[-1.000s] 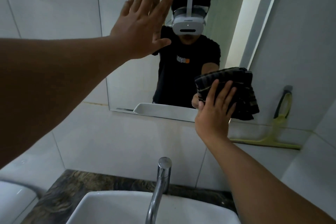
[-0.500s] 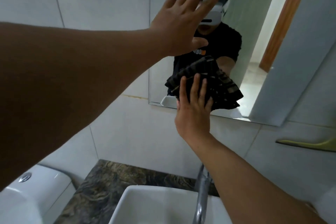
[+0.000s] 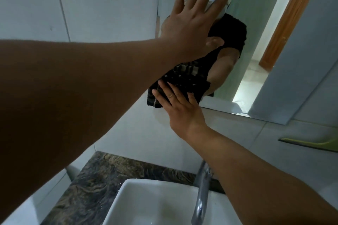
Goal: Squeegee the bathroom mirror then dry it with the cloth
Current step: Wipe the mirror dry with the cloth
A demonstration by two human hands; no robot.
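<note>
The bathroom mirror (image 3: 259,23) hangs on the tiled wall at the upper right. My left hand (image 3: 190,29) rests flat against its left part, fingers spread, holding nothing. Below it, my right hand (image 3: 181,109) presses a dark checked cloth (image 3: 182,80) onto the mirror's lower left corner, fingers stretched over the fabric. The cloth overlaps the mirror's bottom edge and the tile under it. A yellow-green squeegee (image 3: 311,144) sits against the wall at the right edge, away from both hands.
A white basin (image 3: 155,204) with a chrome faucet (image 3: 201,188) lies directly below my arms, set in a dark marbled counter (image 3: 102,179). White wall tiles fill the left. The mirror reflects a person and a wooden door.
My right hand has slid the cloth leftward along the mirror's bottom edge to its lower left corner. The view has swung left with it. My left hand stays flat on the glass.
</note>
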